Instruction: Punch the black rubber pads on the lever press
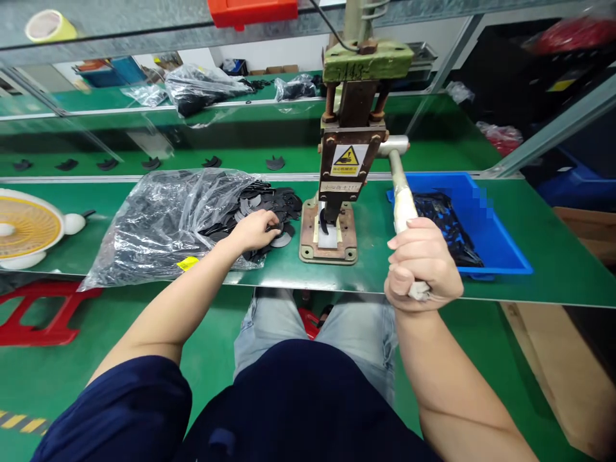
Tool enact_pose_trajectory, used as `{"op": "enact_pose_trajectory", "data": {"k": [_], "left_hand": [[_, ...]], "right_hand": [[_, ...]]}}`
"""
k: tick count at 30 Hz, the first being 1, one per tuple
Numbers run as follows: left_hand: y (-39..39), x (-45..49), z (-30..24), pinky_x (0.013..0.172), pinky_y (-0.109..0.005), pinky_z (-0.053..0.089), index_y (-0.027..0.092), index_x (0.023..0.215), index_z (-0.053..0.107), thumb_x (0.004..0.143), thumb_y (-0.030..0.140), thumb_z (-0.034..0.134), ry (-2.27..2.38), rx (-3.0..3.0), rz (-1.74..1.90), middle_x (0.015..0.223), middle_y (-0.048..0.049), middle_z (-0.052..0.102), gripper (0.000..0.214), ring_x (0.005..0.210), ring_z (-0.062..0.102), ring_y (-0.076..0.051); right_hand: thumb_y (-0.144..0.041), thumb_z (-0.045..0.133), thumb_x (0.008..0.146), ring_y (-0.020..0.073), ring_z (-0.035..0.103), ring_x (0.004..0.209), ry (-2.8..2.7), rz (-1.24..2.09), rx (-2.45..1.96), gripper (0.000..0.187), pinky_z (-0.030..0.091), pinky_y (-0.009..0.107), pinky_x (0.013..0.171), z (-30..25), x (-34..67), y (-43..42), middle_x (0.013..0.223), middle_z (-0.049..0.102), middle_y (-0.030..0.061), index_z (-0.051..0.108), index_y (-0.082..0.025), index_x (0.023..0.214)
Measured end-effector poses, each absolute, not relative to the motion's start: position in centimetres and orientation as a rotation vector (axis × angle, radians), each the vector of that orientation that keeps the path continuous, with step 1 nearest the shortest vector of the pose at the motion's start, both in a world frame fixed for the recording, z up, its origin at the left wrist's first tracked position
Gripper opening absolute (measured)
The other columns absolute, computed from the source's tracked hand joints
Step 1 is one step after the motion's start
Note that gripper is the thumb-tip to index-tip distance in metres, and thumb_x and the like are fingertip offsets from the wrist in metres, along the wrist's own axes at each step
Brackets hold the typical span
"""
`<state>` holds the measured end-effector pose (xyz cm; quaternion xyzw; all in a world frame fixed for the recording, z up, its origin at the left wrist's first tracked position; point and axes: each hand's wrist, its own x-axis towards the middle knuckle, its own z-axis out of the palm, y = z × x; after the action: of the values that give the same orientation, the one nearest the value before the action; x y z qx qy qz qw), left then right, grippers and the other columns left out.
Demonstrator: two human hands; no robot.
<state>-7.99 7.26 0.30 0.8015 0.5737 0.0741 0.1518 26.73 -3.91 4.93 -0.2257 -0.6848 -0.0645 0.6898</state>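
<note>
In the lower right of the frame the right hand [421, 266] is clenched around the near end of a pale metal lever handle [400, 192]. The handle's long axis runs from the side of the brown-and-green hand press [344, 128] at centre down towards the bottom edge, its free end pointing at the person.

Left of centre, the left hand [255, 231] lies palm down with bent fingers on a heap of flat black cut pieces [276, 202] spilling from a crumpled clear plastic bag [163, 218]. Whether it pinches one cannot be told.

The press front bears a yellow triangular warning label [347, 159]. Below it a white strip [340, 187] carries writing too small to read. A blank-looking yellow sticker [187, 263] sits on the bag. A blue plastic bin [500, 244] stands right of the handle on the green bench [553, 269].
</note>
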Motion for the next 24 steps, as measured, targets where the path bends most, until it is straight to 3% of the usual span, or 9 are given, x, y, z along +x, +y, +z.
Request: {"op": "enact_pose_trajectory", "data": {"k": [5,10,14,18,21,24], "left_hand": [[5.6,-7.2,-0.9,0.092,-0.041,0.054,0.02,0.12,0.065,0.094,0.064,0.068,1.963,2.281,0.028,0.117,-0.0141,0.076,0.051,0.109,0.072,-0.033],[5.8,-5.0,-1.2,0.105,-0.047,0.049,0.014,0.13,0.064,0.094,0.073,0.063,2.059,2.359,-0.013,0.13,-0.0231,0.071,0.069,0.126,0.067,-0.041],[6.9,-4.4,-0.9,0.104,-0.05,0.051,0.01,0.13,0.068,0.097,0.065,0.06,2.038,2.348,-0.166,0.132,-0.0254,0.071,0.065,0.124,0.068,-0.043],[7.7,-5.5,-0.2,0.096,-0.045,0.056,0.01,0.123,0.073,0.104,0.045,0.05,2.03,2.297,-0.211,0.128,-0.0245,0.072,0.046,0.116,0.073,-0.039],[7.8,-7.2,0.3,0.099,-0.043,0.056,0.01,0.112,0.075,0.105,0.028,0.046,2.033,2.342,-0.049,0.12,-0.0245,0.075,0.035,0.118,0.073,-0.037],[7.8,-8.5,0.4,0.101,-0.042,0.056,0.013,0.103,0.072,0.104,0.025,0.053,2.044,2.257,0.272,0.114,-0.0219,0.076,0.023,0.117,0.074,-0.035]], "right_hand": [[-0.03,0.064,0.095,0.0156,0.071,0.075,-1.523,-0.146,-0.538,0.026,0.061,0.054,0.097,5.1,26.5,-4.2,0.068,0.063,-0.0046,0.054,-0.022,0.073],[-0.03,0.065,0.095,0.016,0.071,0.075,-1.544,-0.151,-0.543,0.027,0.061,0.054,0.096,5.2,26.6,-4.3,0.068,0.063,-0.004,0.054,-0.022,0.072],[-0.032,0.064,0.095,0.0154,0.071,0.076,-1.551,-0.156,-0.547,0.027,0.061,0.054,0.097,5.2,26.7,-4.3,0.069,0.063,-0.0041,0.054,-0.022,0.072],[-0.031,0.065,0.096,0.0157,0.072,0.076,-1.556,-0.146,-0.546,0.027,0.061,0.055,0.098,5.2,26.7,-4.3,0.069,0.063,-0.0038,0.055,-0.022,0.072],[-0.03,0.065,0.096,0.016,0.072,0.076,-1.547,-0.146,-0.546,0.027,0.06,0.055,0.098,5.3,26.6,-4.4,0.068,0.062,-0.0032,0.054,-0.022,0.073],[-0.03,0.065,0.096,0.0164,0.071,0.076,-1.542,-0.146,-0.545,0.026,0.06,0.054,0.098,5.3,26.5,-4.3,0.068,0.062,-0.0034,0.054,-0.022,0.074]]}}
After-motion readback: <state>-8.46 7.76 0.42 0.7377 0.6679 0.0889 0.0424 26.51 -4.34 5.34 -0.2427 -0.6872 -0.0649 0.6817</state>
